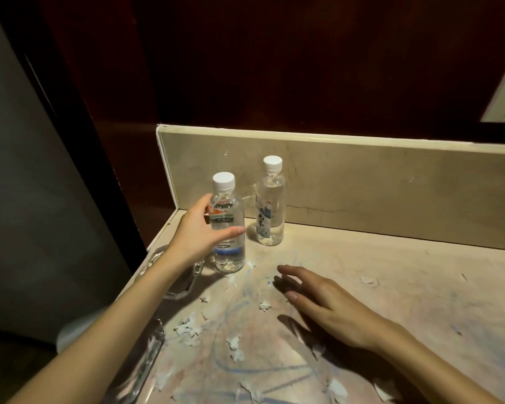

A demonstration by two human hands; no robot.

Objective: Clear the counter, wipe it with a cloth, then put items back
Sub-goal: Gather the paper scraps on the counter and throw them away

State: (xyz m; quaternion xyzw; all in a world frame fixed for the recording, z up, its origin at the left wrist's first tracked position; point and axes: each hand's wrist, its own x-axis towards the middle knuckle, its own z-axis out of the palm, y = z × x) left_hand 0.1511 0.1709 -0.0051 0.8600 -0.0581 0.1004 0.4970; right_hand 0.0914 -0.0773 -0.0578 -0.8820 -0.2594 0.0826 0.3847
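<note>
- Left hand [200, 228] grips the clear plastic water bottle with white cap [227, 225] — upright on the beige stone counter [391, 287], near its left rear corner.
- Its label is blurred; writing unreadable.
- Second clear white-capped bottle [270, 204] stands just beside, against the backsplash [391, 188]; vertical dark characters on the label, not legible.
- Right hand [327, 301] hovers with fingers relaxed and extended, holding nothing.
- White paper scraps [188, 328] and blue scribbles [233, 365] cover the counter.

left hand [200, 228]: grips near bottle [228, 225], upright on bench [391, 287] | right hand [324, 298]: fingers straight, seemingly just above bench | far bottle [270, 204]: upright by backsplash [362, 188] | white scraps [188, 328], blue scribbles [233, 365] on bench
</note>
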